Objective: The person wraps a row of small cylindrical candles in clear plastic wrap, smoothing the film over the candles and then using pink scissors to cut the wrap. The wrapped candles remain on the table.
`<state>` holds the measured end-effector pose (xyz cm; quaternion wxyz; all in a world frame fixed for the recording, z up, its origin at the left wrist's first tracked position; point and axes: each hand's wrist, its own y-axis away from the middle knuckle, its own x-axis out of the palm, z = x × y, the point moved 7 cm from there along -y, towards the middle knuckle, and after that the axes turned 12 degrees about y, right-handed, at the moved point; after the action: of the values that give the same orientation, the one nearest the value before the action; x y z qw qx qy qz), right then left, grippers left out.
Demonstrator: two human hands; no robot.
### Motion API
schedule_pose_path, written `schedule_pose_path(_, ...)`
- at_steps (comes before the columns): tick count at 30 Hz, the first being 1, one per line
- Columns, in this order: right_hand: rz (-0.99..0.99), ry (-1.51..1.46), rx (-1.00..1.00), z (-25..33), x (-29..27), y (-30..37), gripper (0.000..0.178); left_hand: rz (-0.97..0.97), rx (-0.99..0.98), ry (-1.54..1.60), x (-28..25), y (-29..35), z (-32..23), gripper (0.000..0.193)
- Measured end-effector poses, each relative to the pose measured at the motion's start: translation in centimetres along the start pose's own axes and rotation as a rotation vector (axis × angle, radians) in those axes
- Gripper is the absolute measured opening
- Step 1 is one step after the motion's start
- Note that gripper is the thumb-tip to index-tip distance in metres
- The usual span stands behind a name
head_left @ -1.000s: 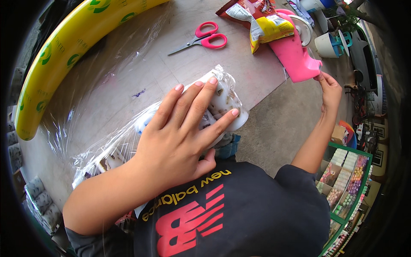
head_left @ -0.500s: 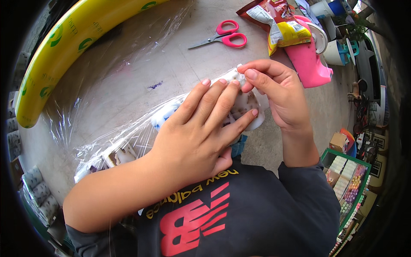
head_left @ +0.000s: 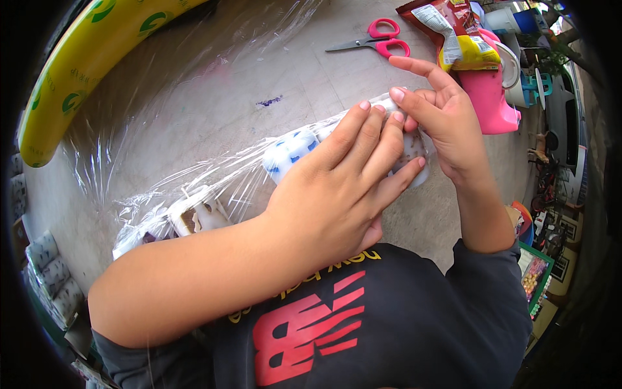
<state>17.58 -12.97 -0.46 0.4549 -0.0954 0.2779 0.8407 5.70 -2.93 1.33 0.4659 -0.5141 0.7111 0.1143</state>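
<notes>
My left hand point(head_left: 346, 172) lies with its fingers stretched out over a row of white pieces under clear cling wrap point(head_left: 246, 165). Beside its fingers shows a white rounded piece with blue patches point(head_left: 291, 152). A white and brown piece point(head_left: 201, 211) lies by my left forearm, under the same film. My right hand point(head_left: 440, 120) is at the row's far right end, its thumb pressed in against lower fingers at the film's edge, its index finger raised. Beneath both hands a white piece with brown spots point(head_left: 414, 152) is partly hidden. The film stretches toward a long yellow roll point(head_left: 71, 81) at the upper left.
Scissors with pink handles point(head_left: 382, 42) lie on the grey table point(head_left: 214, 110) beyond my hands. A red and yellow snack bag point(head_left: 457, 39) rests by a pink plastic container point(head_left: 489, 100) at the upper right. Wrapped patterned rolls point(head_left: 55, 279) stand at the lower left.
Both hands and the wrapped row now sit further right in view. My right index finger has lifted away from the thumb. More of the blue-patched piece shows.
</notes>
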Motion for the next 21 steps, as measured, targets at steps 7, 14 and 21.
schedule_pose_path(7, 0.062, 0.154, 0.088, -1.1, -0.6, 1.0, 0.053, 0.016, -0.029, 0.029, 0.0, -0.1, 0.2, 0.065)
schedule_pose_path(14, -0.043, 0.158, -0.062, -2.7, -3.0, 2.6, 0.052, -0.043, -0.024, 0.143, -0.5, -0.2, 0.3, 0.065)
schedule_pose_path(21, -0.409, 0.929, -1.000, 4.1, 3.6, 8.6, 0.033, -0.237, -0.218, 0.514, -8.6, -1.6, 1.3, 0.053)
